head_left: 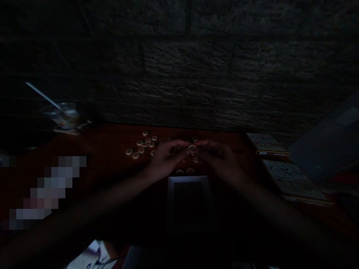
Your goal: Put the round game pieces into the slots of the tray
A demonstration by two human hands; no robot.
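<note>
The scene is very dark. My left hand (168, 155) and my right hand (215, 157) meet over a reddish-brown table (106, 160), fingertips pinched together on a small round pale game piece (192, 147). A second piece (195, 159) shows just below the fingers. Several more round pieces (144, 145) lie scattered to the left of my left hand, and two (185, 171) sit near my wrists. A shallow dark box with a pale rim (189, 201) lies on the table right under my forearms.
A clear cup with a straw (63, 116) stands at the table's far left. Flat printed boards or boxes (291, 177) are stacked at the right. A dark stone-textured wall (196, 74) rises behind the table. A pixelated patch covers the left.
</note>
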